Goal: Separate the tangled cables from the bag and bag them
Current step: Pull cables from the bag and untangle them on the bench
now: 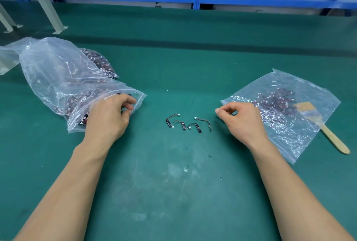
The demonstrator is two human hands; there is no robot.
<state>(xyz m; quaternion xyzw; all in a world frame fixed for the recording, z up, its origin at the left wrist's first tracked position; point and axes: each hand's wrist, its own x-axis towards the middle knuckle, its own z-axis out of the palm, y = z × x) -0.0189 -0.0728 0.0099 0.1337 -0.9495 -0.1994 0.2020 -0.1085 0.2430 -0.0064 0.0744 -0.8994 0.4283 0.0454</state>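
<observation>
Cables (188, 124): four loose ones lay at middle of surface (183, 57), between hands. Left grip (108, 117) pinched mouth of full bag (58, 78) near left edge; right grip (239, 119) curled, holding unclear. Risk: hard pull could drag whole clump out onto loose ones.

Both your bare forearms reach forward, backs of the hands up. Your left hand (110, 119) curls its fingers (128, 103) in toward the thumb, and they seem to pinch the rim of the bag (58, 70), though the plastic blurs the grip. Your right hand (241, 121) is curled into a loose fist, thumb tip against the forefinger.
</observation>
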